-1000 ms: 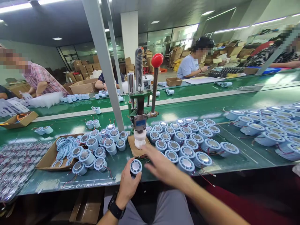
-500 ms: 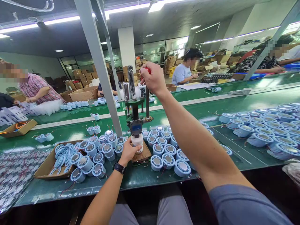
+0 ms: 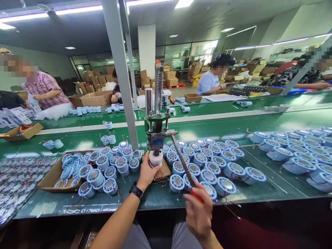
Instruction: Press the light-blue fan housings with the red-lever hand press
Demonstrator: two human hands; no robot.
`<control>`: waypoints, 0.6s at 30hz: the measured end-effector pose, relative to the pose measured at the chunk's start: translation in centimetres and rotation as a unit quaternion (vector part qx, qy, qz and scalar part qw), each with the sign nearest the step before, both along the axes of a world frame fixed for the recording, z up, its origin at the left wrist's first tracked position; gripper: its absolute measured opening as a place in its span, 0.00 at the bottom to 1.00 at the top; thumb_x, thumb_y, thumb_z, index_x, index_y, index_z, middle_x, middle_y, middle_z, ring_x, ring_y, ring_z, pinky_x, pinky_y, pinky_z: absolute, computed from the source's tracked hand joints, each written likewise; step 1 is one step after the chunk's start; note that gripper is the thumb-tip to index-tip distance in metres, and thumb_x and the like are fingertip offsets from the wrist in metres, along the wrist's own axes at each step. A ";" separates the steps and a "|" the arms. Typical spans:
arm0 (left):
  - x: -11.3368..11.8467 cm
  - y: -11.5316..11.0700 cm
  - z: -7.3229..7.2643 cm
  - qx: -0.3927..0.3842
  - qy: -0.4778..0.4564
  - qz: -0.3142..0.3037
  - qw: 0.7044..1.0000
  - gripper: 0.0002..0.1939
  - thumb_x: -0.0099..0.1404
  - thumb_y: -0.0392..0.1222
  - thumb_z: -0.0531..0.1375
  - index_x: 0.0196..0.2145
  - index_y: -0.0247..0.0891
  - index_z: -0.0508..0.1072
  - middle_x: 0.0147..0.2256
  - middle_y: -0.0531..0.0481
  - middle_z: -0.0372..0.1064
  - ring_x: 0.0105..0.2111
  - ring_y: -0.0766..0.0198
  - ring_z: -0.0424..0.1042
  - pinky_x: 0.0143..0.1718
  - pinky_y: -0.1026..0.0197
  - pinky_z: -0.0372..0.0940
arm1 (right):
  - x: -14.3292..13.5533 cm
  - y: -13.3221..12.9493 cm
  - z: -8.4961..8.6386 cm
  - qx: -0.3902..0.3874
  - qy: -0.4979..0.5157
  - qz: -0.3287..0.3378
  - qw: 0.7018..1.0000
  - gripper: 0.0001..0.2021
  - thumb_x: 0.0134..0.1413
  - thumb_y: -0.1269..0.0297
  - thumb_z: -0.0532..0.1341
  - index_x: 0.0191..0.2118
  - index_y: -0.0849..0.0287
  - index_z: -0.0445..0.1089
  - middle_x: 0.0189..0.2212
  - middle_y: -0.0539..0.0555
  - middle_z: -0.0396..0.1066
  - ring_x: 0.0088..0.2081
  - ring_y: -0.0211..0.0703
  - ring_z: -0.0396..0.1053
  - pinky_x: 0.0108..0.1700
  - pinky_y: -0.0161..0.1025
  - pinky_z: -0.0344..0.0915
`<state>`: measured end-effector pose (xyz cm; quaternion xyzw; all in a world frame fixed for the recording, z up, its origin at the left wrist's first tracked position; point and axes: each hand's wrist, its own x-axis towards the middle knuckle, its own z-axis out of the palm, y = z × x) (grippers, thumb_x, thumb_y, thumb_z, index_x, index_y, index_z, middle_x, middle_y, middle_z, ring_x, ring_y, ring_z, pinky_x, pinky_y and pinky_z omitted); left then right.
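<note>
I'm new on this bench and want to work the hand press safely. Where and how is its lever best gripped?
Grip the lever at its far end, on the red knob, as the right hand does, wrapping it from the near side. The thin bare rod slants from the press toward the bench edge, and the rounded knob probably gives most leverage. The left hand is at the white part.

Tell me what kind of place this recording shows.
Most likely a factory assembly line: long green conveyor benches, rows of identical light-blue round parts, a hand lever press being worked, other workers at a far bench, and stacked cartons behind.
</note>
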<state>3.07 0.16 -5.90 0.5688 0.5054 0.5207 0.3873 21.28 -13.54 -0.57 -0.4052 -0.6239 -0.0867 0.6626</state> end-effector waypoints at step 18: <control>-15.7 -13.3 3.4 0.123 0.289 0.211 0.926 0.15 0.70 0.42 0.51 0.46 0.38 0.74 0.48 0.42 0.74 0.51 0.55 0.72 0.55 0.54 0.66 | -6.1 12.9 1.1 -0.115 0.153 0.180 0.965 0.39 0.54 0.58 0.63 0.68 0.53 0.46 0.62 0.62 0.57 0.60 0.52 0.63 0.61 0.56 0.61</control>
